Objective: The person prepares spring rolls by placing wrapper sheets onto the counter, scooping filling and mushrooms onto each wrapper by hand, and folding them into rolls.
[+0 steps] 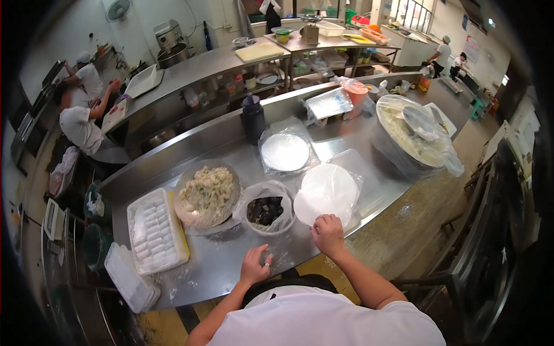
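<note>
My right hand (328, 233) has its fingers curled on the near edge of a round white wrapper (326, 193), which lies on clear plastic. My left hand (254, 266) hovers over the near edge of the steel counter, thumb and fingers apart, holding nothing. In front of it stands a plastic-lined bowl (280, 222) with dark contents that I cannot identify. A wide bowl of chunky pale filling with green bits (206, 190) is to its left. Farther left, a white tray (134, 222) holds rows of white rolls. Another round white stack (284, 152) lies on plastic behind.
Clear lidded containers (130, 279) sit at the counter's left corner. A dark bottle (253, 118) and a raised ledge stand behind. To the right is a large plastic-covered basin (407, 135). Co-workers (83, 124) stand at the left, others at the far right.
</note>
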The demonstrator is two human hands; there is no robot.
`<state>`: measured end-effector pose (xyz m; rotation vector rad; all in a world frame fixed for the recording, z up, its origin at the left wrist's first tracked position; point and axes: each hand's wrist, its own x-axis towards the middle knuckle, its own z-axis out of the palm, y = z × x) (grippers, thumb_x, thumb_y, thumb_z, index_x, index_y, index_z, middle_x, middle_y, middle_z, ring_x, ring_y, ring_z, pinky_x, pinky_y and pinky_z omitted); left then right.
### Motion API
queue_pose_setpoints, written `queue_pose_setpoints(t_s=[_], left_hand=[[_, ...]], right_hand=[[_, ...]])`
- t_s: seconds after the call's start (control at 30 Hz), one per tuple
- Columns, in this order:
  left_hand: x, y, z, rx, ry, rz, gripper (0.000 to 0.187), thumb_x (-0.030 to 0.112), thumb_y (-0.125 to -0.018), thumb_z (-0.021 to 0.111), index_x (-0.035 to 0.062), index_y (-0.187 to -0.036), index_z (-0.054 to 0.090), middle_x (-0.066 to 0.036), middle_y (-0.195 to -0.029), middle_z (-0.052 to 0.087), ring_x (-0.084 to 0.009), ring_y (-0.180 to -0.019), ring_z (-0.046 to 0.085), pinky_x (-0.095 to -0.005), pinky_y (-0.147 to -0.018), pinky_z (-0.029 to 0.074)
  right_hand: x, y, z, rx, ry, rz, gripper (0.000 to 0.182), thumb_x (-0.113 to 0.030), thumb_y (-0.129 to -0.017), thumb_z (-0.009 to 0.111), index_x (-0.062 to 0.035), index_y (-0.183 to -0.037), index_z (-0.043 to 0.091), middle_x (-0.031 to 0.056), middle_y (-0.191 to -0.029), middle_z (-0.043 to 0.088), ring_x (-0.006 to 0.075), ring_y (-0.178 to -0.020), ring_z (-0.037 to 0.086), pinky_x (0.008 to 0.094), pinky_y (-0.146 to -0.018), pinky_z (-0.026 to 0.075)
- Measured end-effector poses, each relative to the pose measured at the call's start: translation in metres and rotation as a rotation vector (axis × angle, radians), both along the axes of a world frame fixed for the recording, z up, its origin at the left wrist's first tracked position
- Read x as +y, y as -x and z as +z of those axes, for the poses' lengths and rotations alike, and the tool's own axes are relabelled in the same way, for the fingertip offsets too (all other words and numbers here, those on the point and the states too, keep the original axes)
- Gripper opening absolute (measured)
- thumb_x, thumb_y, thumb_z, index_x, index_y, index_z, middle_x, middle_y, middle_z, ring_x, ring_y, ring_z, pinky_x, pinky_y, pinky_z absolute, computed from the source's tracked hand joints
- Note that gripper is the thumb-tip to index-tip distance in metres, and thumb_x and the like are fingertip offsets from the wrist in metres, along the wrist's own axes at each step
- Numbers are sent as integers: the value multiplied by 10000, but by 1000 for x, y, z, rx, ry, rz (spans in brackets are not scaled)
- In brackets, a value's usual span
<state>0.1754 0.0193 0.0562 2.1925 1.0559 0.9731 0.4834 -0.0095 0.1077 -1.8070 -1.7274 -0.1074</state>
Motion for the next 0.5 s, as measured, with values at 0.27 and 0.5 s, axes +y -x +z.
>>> queue_pose_setpoints(t_s=[0.27, 0.5], left_hand=[[-3, 42, 6, 31, 8, -19, 477, 145, -895, 828, 57, -1338, 675, -146, -1158, 751, -395, -1077, 704, -484, -943, 572], [-9, 55, 38, 94, -151, -105, 695, 163, -793, 898, 84, -1432, 636, -126, -1371, 684, -381, -1365, 602, -493, -1142, 493]], right_hand=[[-11, 22, -4, -43, 11, -142, 105, -106, -830, 784, -72, -908, 723, 121, -990, 694, 353, -983, 655, 498, -896, 507], [-47, 108, 5, -70, 229, 220, 127, -138, -803, 775, -82, -902, 718, 125, -994, 691, 341, -993, 664, 491, -883, 521]])
